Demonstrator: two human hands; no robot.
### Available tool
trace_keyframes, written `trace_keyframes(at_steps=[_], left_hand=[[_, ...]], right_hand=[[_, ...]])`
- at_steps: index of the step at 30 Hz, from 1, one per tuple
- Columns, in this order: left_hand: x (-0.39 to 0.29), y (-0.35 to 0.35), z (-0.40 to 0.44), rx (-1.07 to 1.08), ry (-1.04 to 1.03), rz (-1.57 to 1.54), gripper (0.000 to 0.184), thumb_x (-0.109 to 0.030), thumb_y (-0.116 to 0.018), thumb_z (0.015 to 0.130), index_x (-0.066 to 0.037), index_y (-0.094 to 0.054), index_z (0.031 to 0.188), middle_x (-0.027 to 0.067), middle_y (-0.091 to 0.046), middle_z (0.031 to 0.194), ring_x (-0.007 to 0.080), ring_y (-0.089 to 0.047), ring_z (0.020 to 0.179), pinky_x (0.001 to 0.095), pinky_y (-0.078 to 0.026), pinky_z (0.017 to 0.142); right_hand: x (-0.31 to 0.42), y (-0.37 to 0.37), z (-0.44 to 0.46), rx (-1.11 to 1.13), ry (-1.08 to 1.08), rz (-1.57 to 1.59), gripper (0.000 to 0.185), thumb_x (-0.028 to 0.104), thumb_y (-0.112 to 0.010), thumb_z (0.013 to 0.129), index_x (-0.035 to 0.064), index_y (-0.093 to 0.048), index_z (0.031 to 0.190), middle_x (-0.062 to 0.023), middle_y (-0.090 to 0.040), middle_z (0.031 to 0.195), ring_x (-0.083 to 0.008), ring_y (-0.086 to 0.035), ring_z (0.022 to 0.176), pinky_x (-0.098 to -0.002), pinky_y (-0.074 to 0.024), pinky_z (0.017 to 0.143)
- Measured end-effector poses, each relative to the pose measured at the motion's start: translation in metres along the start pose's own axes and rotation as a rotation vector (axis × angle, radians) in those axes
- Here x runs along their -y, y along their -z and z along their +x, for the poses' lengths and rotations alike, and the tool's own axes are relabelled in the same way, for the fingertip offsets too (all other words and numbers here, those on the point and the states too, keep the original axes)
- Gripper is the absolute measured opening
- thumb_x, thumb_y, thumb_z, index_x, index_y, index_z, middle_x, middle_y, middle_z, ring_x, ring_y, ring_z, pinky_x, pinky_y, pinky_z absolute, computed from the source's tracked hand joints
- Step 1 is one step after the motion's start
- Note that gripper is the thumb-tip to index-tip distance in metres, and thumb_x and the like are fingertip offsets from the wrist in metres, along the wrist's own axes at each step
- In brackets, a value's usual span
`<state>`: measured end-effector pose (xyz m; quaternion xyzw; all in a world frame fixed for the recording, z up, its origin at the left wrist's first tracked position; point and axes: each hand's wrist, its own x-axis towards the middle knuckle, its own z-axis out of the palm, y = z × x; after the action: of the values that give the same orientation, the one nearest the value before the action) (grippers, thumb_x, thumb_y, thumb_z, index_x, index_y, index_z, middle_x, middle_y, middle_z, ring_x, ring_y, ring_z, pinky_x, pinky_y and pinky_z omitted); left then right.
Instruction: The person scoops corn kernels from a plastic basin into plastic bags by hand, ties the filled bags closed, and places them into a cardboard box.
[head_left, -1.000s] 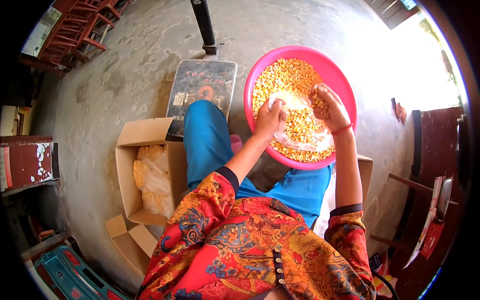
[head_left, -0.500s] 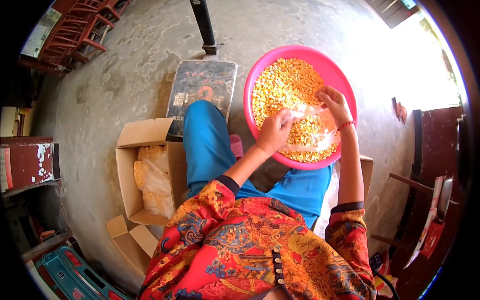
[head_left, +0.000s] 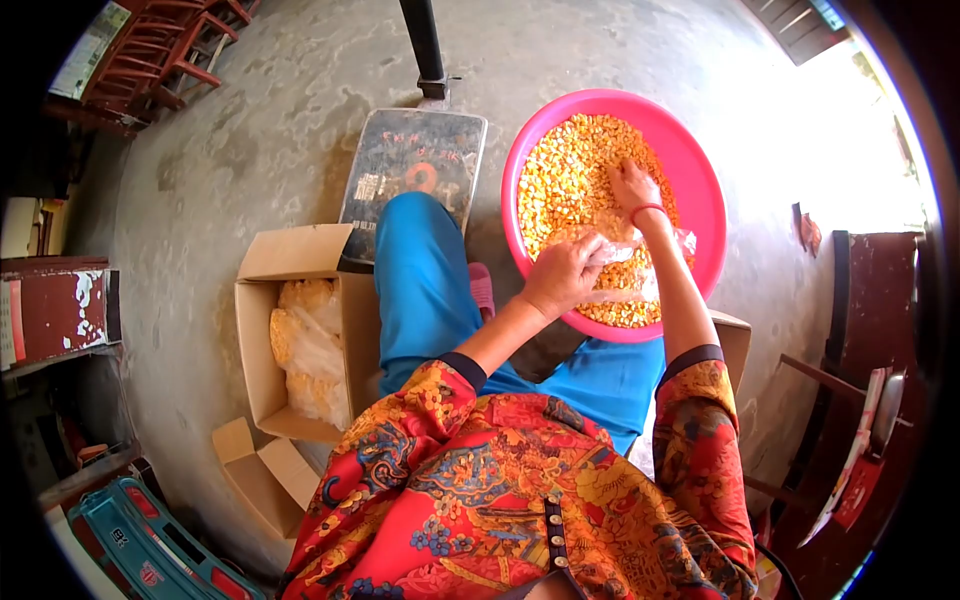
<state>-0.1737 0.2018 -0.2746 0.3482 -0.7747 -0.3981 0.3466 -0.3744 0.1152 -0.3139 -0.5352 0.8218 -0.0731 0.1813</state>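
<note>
A pink basin [head_left: 697,170] holds a heap of yellow-orange corn kernels [head_left: 570,165]. My left hand [head_left: 562,272] is over the basin's near left rim, its fingers closed on the edge of a clear plastic bag [head_left: 625,275]. The bag lies over the kernels in the near part of the basin. My right hand [head_left: 635,187], with a red band at the wrist, reaches past the bag. Its fingertips are pushed into the kernels and partly hidden, so whether they grip any I cannot make out.
Left of my legs, an open cardboard box [head_left: 262,352] holds filled plastic bags [head_left: 312,355]. A platform scale [head_left: 415,160] with a dark post stands ahead. Red chairs [head_left: 150,55] are stacked at the far left. A teal case [head_left: 150,545] lies at the lower left.
My right hand has let go of the bag's edge and moved forward and left, down into the kernels. The left hand keeps its hold, and the bag's mouth has sagged.
</note>
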Motion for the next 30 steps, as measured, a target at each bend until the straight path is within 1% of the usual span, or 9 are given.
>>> trace_keyframes(at_steps=[9,11,12,13,16,20,26,27,30], left_hand=[[0.001,-0.004,0.001,-0.100,-0.042,-0.072,0.007,-0.008,-0.053,0.079,-0.004,-0.048,0.080,0.0169,-0.053,0.067,0.0392,-0.054,0.067,0.0449,-0.041,0.056],[0.002,-0.003,0.001,-0.103,-0.025,-0.089,0.006,-0.007,-0.053,0.079,-0.003,-0.049,0.082,0.0175,-0.054,0.068,0.0392,-0.054,0.066,0.0437,-0.042,0.055],[0.002,-0.003,0.001,-0.106,-0.007,-0.104,0.007,-0.007,-0.053,0.079,-0.003,-0.050,0.084,0.0180,-0.055,0.068,0.0392,-0.055,0.066,0.0425,-0.042,0.055],[0.003,-0.002,0.001,-0.106,-0.009,-0.104,0.007,-0.007,-0.053,0.079,-0.003,-0.050,0.084,0.0180,-0.055,0.068,0.0392,-0.055,0.066,0.0425,-0.042,0.055],[0.003,-0.002,0.003,-0.153,0.116,-0.176,0.008,-0.006,-0.053,0.080,-0.002,-0.052,0.088,0.0175,-0.056,0.065,0.0342,-0.058,0.060,0.0383,-0.043,0.051],[0.011,-0.007,0.008,-0.254,0.213,-0.464,0.010,-0.010,-0.049,0.089,-0.001,-0.052,0.085,0.0024,-0.052,0.056,0.0089,-0.051,0.048,0.0256,-0.040,0.045],[0.006,-0.003,0.015,-0.297,0.296,-0.593,0.010,-0.010,-0.048,0.089,-0.003,-0.048,0.082,0.0051,-0.052,0.054,0.0131,-0.053,0.048,0.0282,-0.041,0.045],[0.008,-0.005,0.015,-0.338,0.291,-0.596,0.010,-0.010,-0.048,0.089,-0.003,-0.047,0.082,0.0052,-0.052,0.054,0.0133,-0.054,0.047,0.0281,-0.041,0.045],[0.023,-0.013,0.015,-0.351,0.250,-0.468,0.012,-0.012,-0.048,0.091,0.000,-0.051,0.090,0.0053,-0.057,0.067,0.0101,-0.056,0.061,0.0243,-0.045,0.056]], right_hand=[[0.038,-0.021,-0.001,-0.114,0.193,0.145,0.037,0.036,-0.050,0.083,0.0034,-0.056,0.100,-0.0179,-0.061,0.099,-0.0375,-0.060,0.083,-0.0448,-0.0473,0.072],[0.033,-0.014,0.001,0.175,-0.231,1.198,0.029,0.034,-0.053,0.084,0.0073,-0.059,0.094,-0.0084,-0.061,0.084,-0.0235,-0.057,0.065,-0.0353,-0.0470,0.056],[0.037,0.008,-0.008,0.327,-0.350,1.315,0.022,0.031,-0.051,0.086,0.0103,-0.059,0.091,-0.0027,-0.055,0.076,-0.0114,-0.048,0.057,-0.0220,-0.0385,0.044],[0.014,-0.001,0.004,0.547,-0.212,1.624,0.022,0.030,-0.048,0.088,0.0108,-0.058,0.092,-0.0049,-0.054,0.077,-0.0090,-0.044,0.052,-0.0179,-0.0311,0.038],[0.019,0.020,-0.007,0.525,-0.122,1.847,0.026,0.032,-0.043,0.091,0.0078,-0.053,0.093,-0.0064,-0.053,0.073,-0.0076,-0.037,0.047,-0.0166,-0.0265,0.036],[0.021,0.056,-0.033,0.522,0.052,1.918,0.023,0.027,-0.041,0.092,0.0071,-0.052,0.089,-0.0061,-0.052,0.072,-0.0055,-0.036,0.044,-0.0158,-0.0252,0.034],[0.024,0.083,-0.090,0.380,0.136,1.679,0.026,0.029,-0.044,0.091,0.0073,-0.052,0.082,-0.0044,-0.053,0.071,-0.0045,-0.043,0.048,-0.0137,-0.0291,0.035],[0.023,0.083,-0.098,0.374,0.122,1.580,0.028,0.030,-0.045,0.090,0.0060,-0.055,0.080,-0.0043,-0.054,0.073,-0.0070,-0.048,0.057,-0.0181,-0.0393,0.046],[0.016,0.069,-0.114,0.284,0.313,1.012,0.027,0.027,-0.050,0.087,0.0022,-0.063,0.086,-0.0030,-0.060,0.085,-0.0129,-0.054,0.082,-0.0260,-0.0413,0.077]])
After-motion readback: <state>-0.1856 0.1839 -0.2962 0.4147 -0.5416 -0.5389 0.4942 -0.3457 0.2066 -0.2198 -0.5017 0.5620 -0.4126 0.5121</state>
